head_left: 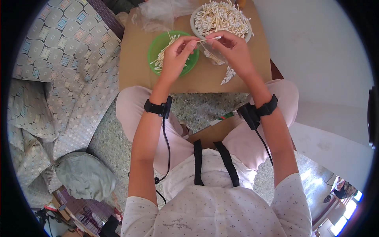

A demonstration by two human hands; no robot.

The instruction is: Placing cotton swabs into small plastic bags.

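Observation:
A cotton swab (209,39) spans the gap between my two hands, its white tip pointing right. The thumb and forefinger of my left hand (175,57) pinch one end. My right hand (237,49) has its fingertips closed on the other end. Under my left hand is a green bowl (192,64) with loose swabs in it. Beyond my right hand stands a pale round bowl (193,24), heaped with cotton swabs (223,17). Between the hands, a clear plastic bag or container (213,55) holds several swabs; its shape is partly hidden.
A small pile of cotton tips (228,75) lies on the brown tabletop (136,77), near its front edge. Crumpled clear plastic (158,15) is at the back left. Patterned fabric (67,51) rises along the left, and a pale wall (319,51) along the right.

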